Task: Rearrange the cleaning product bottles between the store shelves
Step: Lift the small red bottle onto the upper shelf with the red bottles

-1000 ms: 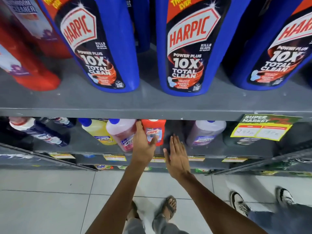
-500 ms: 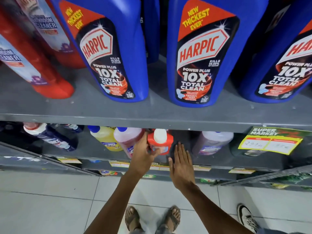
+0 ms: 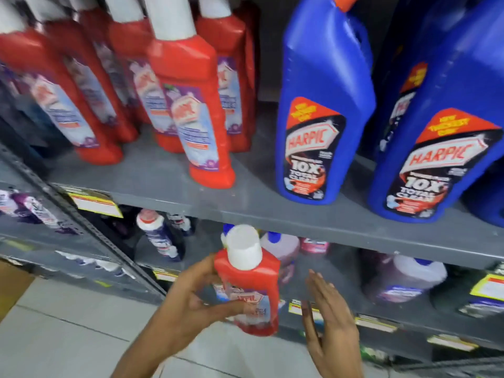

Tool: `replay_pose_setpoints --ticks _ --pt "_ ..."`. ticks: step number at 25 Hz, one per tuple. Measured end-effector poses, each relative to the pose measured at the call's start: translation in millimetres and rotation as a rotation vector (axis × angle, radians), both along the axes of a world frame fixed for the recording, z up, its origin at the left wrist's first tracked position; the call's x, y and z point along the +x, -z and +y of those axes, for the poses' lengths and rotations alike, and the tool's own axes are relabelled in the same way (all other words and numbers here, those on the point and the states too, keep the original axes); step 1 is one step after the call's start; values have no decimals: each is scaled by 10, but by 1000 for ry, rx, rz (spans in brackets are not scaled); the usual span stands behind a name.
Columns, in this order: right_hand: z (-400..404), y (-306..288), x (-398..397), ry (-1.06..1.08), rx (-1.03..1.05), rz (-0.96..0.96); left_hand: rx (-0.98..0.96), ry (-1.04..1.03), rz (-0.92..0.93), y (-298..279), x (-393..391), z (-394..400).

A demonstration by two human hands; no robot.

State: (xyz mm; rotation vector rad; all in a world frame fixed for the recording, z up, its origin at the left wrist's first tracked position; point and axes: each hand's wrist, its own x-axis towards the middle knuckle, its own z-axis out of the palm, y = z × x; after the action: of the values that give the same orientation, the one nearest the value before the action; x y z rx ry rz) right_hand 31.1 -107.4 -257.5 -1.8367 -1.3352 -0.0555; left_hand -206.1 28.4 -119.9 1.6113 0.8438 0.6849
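My left hand (image 3: 191, 304) grips a small red Harpic bottle (image 3: 249, 285) with a white cap, held upright in front of the lower shelf and clear of it. To its right, my right hand (image 3: 326, 320) is flat with fingers apart and holds nothing. On the upper grey shelf (image 3: 245, 197) stands a group of tall red Harpic bottles (image 3: 191, 105) with white necks at the left. Two big blue Harpic bottles (image 3: 319, 126) stand on the same shelf at the right.
The lower shelf holds a pink bottle (image 3: 283, 246), a dark bottle with a white and red cap (image 3: 161, 236) and a purple bottle (image 3: 406, 279). Yellow price tags (image 3: 95, 203) hang on the shelf edges. A slanted metal upright (image 3: 109, 241) divides the racks. Tiled floor (image 3: 68, 336) lies below.
My left hand has pulled the red bottle out of the lower shelf and raised it. The view has swung up and left, bringing the tall red bottles into sight.
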Motion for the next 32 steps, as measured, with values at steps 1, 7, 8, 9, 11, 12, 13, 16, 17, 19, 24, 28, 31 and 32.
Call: replay_pose_setpoints --ticks 1,7,8,9,11,12,13,16,17,19,24,28,31,32 --pt "66 -179 -137 -6 66 -16 52 3 -22 -198 -188 103" --pt "719 -1175 -940 -71 307 -74 385 -23 -185 -1217 -999 834" --pt "876 -1296 -1082 -83 305 -92 404 -28 -220 -1330 -1083 990" --pt "1032 -1398 -1205 -99 292 -124 414 -17 -245 -1417 -1140 1158" --pt "1324 -1537 -1416 -121 240 -202 439 37 -269 -1513 -1175 1509" --pt "1452 -1576 -1502 -122 210 -233 445 57 -270 -1539 -1164 1663" --pt "1564 -1601 -1582 -111 182 -259 441 60 -281 -1558 -1150 1801" --pt "1792 -1607 -1723 -51 96 -322 404 39 -310 -1500 -1050 2138" --pt "1839 -1601 -1749 -22 76 -350 392 35 -311 -1479 -1015 2213" --pt "1913 -1596 -1795 51 63 -394 377 28 -323 -1450 -969 2342" --pt "1997 -1576 -1844 155 108 -433 345 2 -339 -1447 -879 2523" --pt "2030 -1519 -1859 201 151 -480 338 25 -314 -1442 -847 2590" --pt "2052 -1478 -1855 208 177 -482 319 28 -327 -1417 -845 2583" --pt "2057 -1469 -1854 209 184 -479 314 27 -331 -1414 -843 2577"
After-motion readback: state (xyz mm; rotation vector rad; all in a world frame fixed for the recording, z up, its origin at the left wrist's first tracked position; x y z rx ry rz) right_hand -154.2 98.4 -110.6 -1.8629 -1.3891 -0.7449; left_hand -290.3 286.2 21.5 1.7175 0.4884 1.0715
